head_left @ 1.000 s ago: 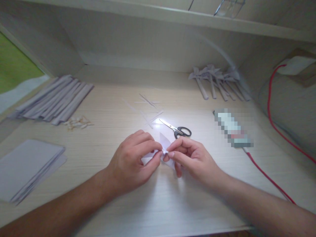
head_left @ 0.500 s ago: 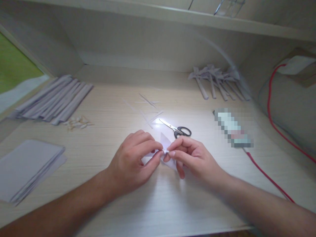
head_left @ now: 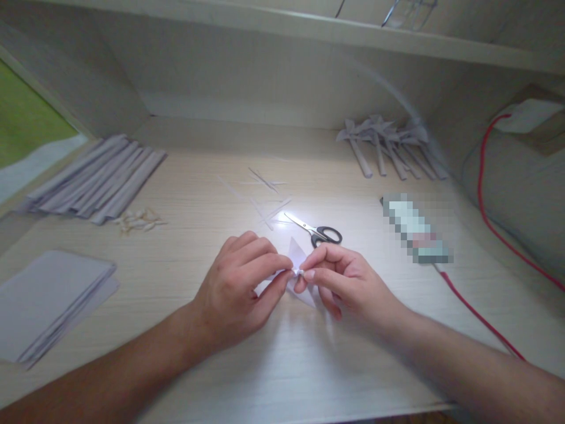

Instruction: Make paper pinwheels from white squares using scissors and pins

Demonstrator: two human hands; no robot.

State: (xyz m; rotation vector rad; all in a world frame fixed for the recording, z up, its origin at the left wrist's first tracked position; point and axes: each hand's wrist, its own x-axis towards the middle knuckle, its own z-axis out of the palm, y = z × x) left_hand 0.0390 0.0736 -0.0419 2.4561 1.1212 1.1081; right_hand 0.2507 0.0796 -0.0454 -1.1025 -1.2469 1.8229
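- The left hand (head_left: 233, 288) lay knuckles-up on the desk (head_left: 273, 365), thumb and forefinger pinched on a small folded white paper piece (head_left: 295, 253).
- The right hand (head_left: 348, 282) met it fingertip to fingertip, thumb and forefinger closed on the same piece, just nearer the wearer than the scissors (head_left: 315, 231).
- Left of the scissors: paper scraps (head_left: 267, 200), a row of rolled paper strips (head_left: 97, 179), a stack of sheets (head_left: 48, 300).
- Right of the scissors: finished folded pieces (head_left: 388, 144), a pixelated object (head_left: 417, 231), a red cable (head_left: 479, 321).
- Most of the paper piece was hidden by the fingers; its shape could not be made out.
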